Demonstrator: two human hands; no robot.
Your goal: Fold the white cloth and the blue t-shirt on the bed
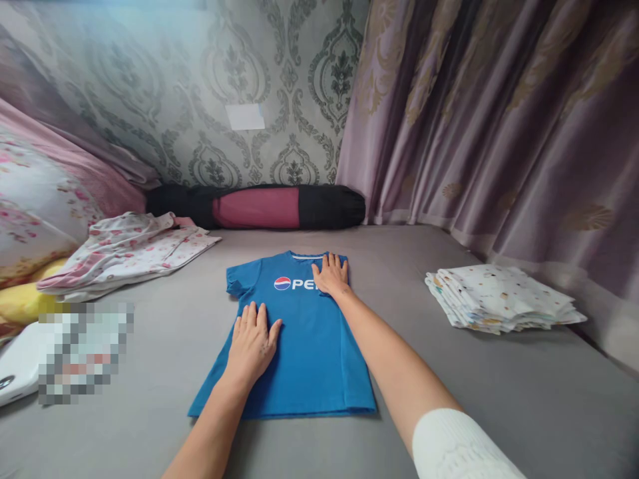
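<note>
The blue T-shirt (304,366) lies front up on the grey bed sheet (150,399), under both of the person's hands. The left hand (253,338) rests flat on its left side, the right hand (331,275) flat near the right shoulder; each grip is open, fingers extended, pinching nothing. A strip (357,386) along the right edge seems turned inward, while the left sleeve (242,278) sticks out. Lifting or dragging the right palm could loosen or skew that strip; uneven pressure from the left might ruck the fabric into wrinkles.
</note>
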